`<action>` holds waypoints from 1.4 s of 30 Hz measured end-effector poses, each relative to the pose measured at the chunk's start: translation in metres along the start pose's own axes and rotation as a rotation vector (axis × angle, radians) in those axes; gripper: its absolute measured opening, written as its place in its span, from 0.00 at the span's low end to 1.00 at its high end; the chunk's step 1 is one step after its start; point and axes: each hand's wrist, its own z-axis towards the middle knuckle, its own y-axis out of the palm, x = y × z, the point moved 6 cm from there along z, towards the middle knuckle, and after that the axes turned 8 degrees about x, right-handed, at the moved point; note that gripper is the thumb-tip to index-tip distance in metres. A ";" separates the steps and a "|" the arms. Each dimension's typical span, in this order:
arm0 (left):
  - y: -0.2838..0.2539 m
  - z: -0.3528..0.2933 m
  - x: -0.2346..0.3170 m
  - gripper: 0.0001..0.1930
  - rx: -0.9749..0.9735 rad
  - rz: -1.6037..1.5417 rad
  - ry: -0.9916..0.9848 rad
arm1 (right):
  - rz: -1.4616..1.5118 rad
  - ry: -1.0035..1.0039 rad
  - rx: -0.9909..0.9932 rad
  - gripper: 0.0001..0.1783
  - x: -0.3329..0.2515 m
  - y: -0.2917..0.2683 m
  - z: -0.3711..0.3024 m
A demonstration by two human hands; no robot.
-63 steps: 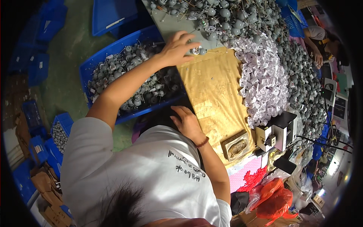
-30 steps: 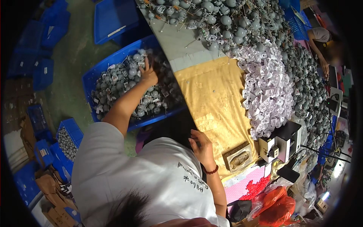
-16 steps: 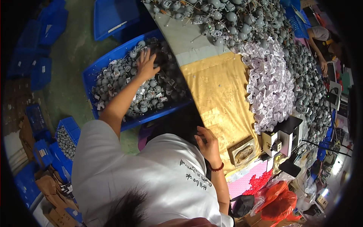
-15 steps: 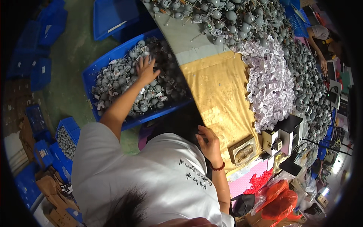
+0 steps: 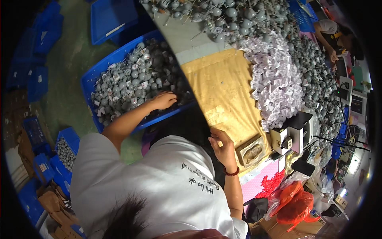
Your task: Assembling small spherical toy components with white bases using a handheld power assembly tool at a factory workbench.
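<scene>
A blue bin (image 5: 88, 89) stands left of the table, heaped with small grey ball-shaped parts (image 5: 137, 75) that carry thin stems and pale tags. Over the bin's near right side is my left hand (image 5: 164, 100), its fingers bent together and pointing right. What lies under those fingers, if anything, is hidden. My right hand (image 5: 223, 147), wearing a dark red bead bracelet (image 5: 232, 172), hovers at the table's edge beside a square framed block (image 5: 251, 152). Its fingers are loosely bent and apart from the thumb, and nothing shows between them.
A yellow cloth (image 5: 215, 79) covers part of the table. Beyond it lie a pile of clear plastic pieces (image 5: 276, 79) and more grey balls (image 5: 230, 20). A white-and-black device (image 5: 292, 137) and red bags (image 5: 294, 205) sit to the right. Another person (image 5: 330, 38) works at far right.
My left hand has moved toward me and slightly right across the heap, its spread fingers now drawn together. My right hand stays near the table edge. The whole view has shifted slightly.
</scene>
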 end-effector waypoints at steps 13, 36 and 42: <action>-0.136 0.119 0.210 0.12 0.412 -0.014 0.150 | -0.321 -0.419 0.272 0.16 -0.036 -0.174 0.158; 0.016 0.265 0.335 0.19 0.841 -0.015 0.063 | -1.059 -0.325 0.008 0.21 -0.005 -0.241 0.286; 0.036 0.255 0.385 0.24 0.870 -0.371 0.297 | -0.906 -0.487 0.121 0.24 0.018 -0.283 0.217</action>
